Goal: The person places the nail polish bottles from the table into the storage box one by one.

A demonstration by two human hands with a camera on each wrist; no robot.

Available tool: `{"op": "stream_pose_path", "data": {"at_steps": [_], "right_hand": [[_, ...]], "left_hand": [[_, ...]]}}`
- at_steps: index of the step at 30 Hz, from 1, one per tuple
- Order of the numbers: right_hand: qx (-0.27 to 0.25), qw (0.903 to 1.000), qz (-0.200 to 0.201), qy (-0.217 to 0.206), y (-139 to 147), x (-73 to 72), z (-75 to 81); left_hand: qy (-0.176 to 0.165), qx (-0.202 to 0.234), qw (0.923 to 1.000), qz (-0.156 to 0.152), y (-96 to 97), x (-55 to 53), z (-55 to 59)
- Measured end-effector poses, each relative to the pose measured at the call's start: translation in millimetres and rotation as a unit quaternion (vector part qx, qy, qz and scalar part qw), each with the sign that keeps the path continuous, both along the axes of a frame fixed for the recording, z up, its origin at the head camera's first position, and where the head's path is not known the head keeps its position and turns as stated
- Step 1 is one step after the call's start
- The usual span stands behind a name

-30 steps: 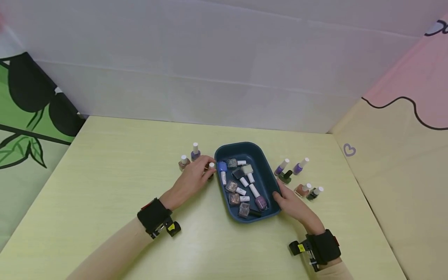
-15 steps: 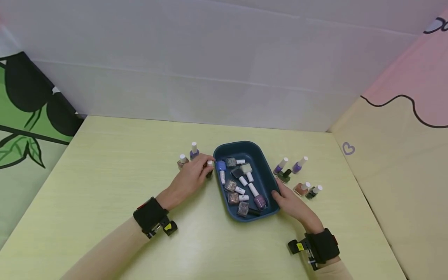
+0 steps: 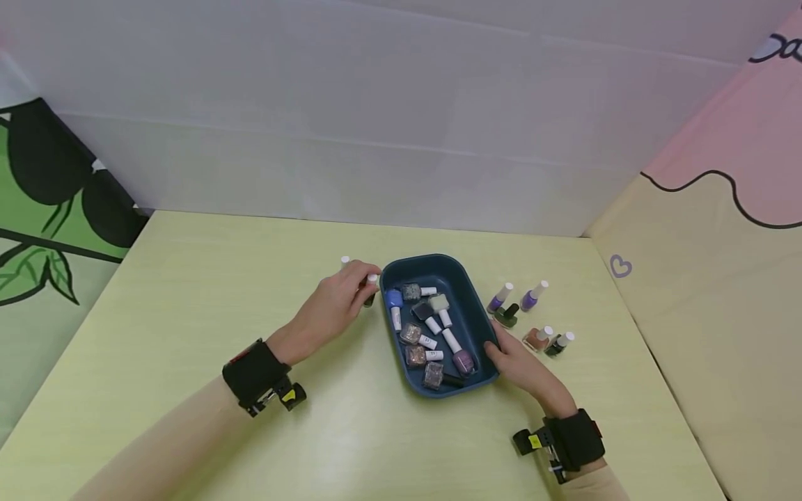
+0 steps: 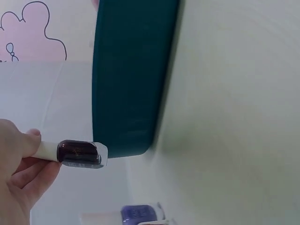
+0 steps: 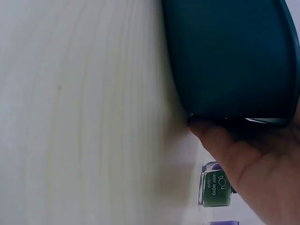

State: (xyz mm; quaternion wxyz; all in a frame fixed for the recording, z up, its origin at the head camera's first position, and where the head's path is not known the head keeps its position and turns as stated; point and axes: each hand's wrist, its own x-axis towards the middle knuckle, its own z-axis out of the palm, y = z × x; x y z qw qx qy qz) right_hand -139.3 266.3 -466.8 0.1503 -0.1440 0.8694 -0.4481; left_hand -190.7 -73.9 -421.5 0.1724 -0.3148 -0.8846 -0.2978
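My left hand point(image 3: 332, 303) pinches the white cap of a dark red nail polish bottle point(image 4: 79, 153), held off the table beside the left wall of a dark blue tray point(image 3: 452, 273). Several nail polish bottles lie on their sides in the tray, among them a blue one point(image 3: 394, 298) and a mauve one point(image 3: 464, 362). My right hand point(image 3: 523, 362) grips the tray's right side, thumb at the rim; in the right wrist view a fingertip meets the wall's lower edge. Past my left hand a white cap point(image 3: 345, 260) shows; its purple bottle point(image 4: 138, 213) appears in the left wrist view.
Right of the tray stand several more bottles: a green one point(image 3: 506, 316), two purple ones point(image 3: 530, 299), a peach one point(image 3: 537, 338) and a dark one point(image 3: 557, 346). A grey-white backdrop point(image 3: 376, 139) rises behind the pale yellow table point(image 3: 238, 257).
My left hand has risen and shifted slightly left, lifting the dark bottle and covering more of the bottles behind it. The right hand and tray have hardly moved.
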Motion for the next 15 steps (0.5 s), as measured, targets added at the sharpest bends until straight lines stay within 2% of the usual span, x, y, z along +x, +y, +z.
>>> {"op": "stream_pose_path", "data": {"at_steps": [7,15], "right_hand": [[-0.002,1.0000,-0.004,0.001,2.3,-0.5,-3.0],[-0.008,0.9999,0.004,0.013,1.3,-2.8,-6.4]], "left_hand": [[0.040,-0.019,0.9985,-0.033,8.9,-12.5,16.1],[0.087,-0.048,0.9928,-0.066,20.8,-27.4,33.5]]}}
